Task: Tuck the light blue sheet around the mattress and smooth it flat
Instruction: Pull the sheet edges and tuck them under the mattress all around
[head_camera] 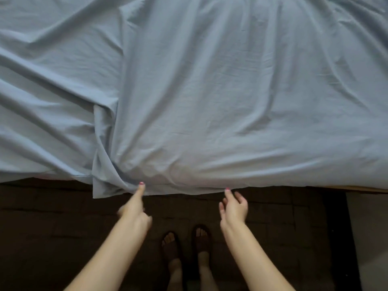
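The light blue sheet [199, 91] covers the whole mattress and is wrinkled, with a deep fold running down its left half to a bunched flap hanging over the near edge. My left hand [135, 211] reaches toward that flap, one finger stretched out and touching the hem, the other fingers curled back. My right hand [233, 205] hovers just below the sheet's hem with its fingers loosely spread, a fingertip at the hem. Neither hand holds the cloth. The mattress itself is hidden under the sheet.
Dark tiled floor [52, 227] lies below the bed edge. My two feet in dark sandals [186, 244] stand between my arms. A pale surface [369, 227] shows at the right edge.
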